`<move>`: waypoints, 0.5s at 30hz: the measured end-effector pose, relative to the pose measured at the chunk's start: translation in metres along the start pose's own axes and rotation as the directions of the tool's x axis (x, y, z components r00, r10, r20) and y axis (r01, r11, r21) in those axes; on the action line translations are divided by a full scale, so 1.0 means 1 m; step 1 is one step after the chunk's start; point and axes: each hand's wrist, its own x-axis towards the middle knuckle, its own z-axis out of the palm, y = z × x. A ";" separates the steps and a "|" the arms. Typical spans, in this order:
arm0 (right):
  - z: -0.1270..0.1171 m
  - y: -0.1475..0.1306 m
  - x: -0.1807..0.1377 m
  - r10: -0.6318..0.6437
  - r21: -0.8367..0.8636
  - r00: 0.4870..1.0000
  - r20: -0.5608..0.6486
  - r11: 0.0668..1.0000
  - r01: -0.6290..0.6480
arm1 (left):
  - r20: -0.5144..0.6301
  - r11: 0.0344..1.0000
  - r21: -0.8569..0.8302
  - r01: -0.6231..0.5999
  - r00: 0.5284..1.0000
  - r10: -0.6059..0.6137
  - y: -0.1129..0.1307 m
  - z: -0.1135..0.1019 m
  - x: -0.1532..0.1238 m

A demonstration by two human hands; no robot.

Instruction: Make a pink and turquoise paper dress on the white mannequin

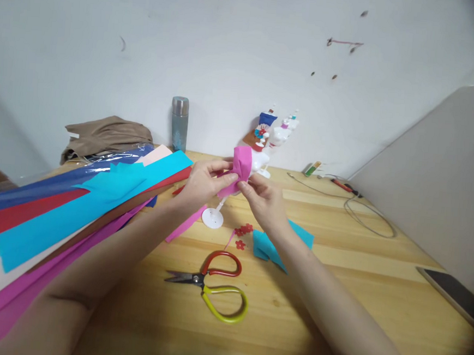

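A strip of pink crepe paper (242, 164) is wrapped around a small white dress-form figure (259, 160), which tilts to the right. Its round white base (212, 217) is seen below my hands. My left hand (204, 181) is closed on the paper from the left, thumb pressed on its front. From the right, the thumb and fingers of my right hand (264, 201) pinch the lower part of the same paper. Scissors (197, 279) with red and yellow handles lie closer to me, blades slightly apart. Small red flowers (240, 245) lie between the scissors and my right hand.
Coloured paper strips (73, 219) pile up on the left. Turquoise paper (303, 238) lies under my right forearm, another pink strip (186, 225) by the base. Behind stand a thermos (179, 126) and decorated figures (281, 134). A cable (364, 223) and a phone (453, 295) are right.
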 end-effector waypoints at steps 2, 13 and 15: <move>0.003 -0.002 -0.001 -0.010 -0.014 1.000 -0.012 1.000 0.010 | -0.030 0.999 -0.033 0.013 0.999 -0.014 -0.002 0.004 -0.003; 0.013 -0.010 -0.006 -0.126 -0.210 0.989 -0.083 0.972 0.106 | -0.134 1.000 0.003 -0.002 0.991 0.002 -0.007 0.011 -0.016; 0.015 -0.010 -0.007 -0.111 -0.182 0.990 -0.093 0.979 0.092 | -0.135 1.000 0.018 -0.012 0.991 0.014 -0.005 0.011 -0.015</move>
